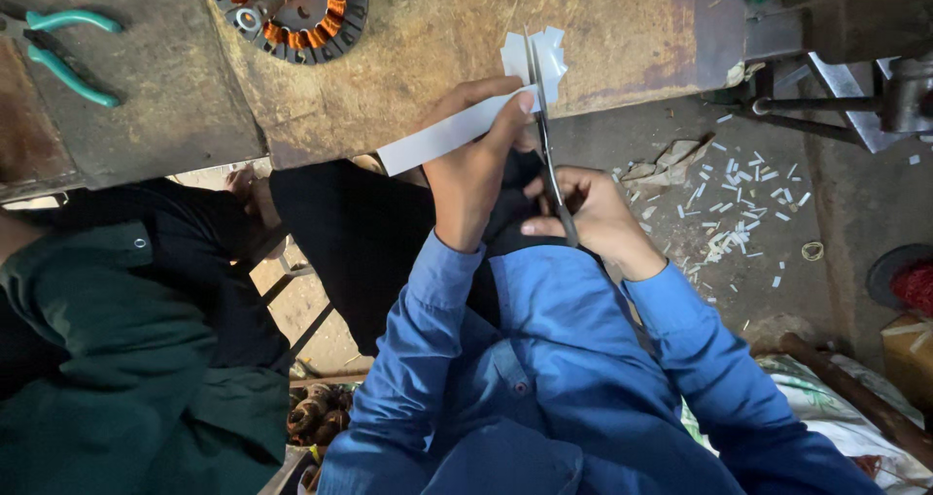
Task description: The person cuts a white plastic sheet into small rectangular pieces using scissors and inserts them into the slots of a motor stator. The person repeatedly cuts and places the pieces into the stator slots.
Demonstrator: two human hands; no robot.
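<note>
Surface: rusty, stained metal tabletop [622,29] across the top of the view, brown and pitted. Beyond its edge, a grey concrete floor [855,204], dirty, strewn with small white offcuts [743,208] and some crumpled scraps.

On the tabletop: a stator [289,9] with copper windings at the top edge; green-handled pliers [68,53] at far left; a few cut white pieces [552,56] lying flat just beyond the blade tips.

Hands, blue sleeves [573,359], both over the near edge of the tabletop. Left hand [471,170]: grip closed on a long white paper strip [449,134], pinched between thumb and fingers, strip slanting down to the left, its upper end at the blades. Right hand [588,213]: grip closed through the handles of scissors [546,136]; blades point away from the body, nearly shut, meeting the strip's end. The strip is clear of the surface, held in air just above the table edge.

Around: a second person in a dark green shirt [117,359] sits close at left, partly under the tabletop edge. A coil of copper wire [316,412] on the floor between the two. Right side: a metal stand [836,102], a red item in a round dark container [909,281], a wooden handle [846,383] over printed cloth.

Nothing lies between the hands and the strip.
</note>
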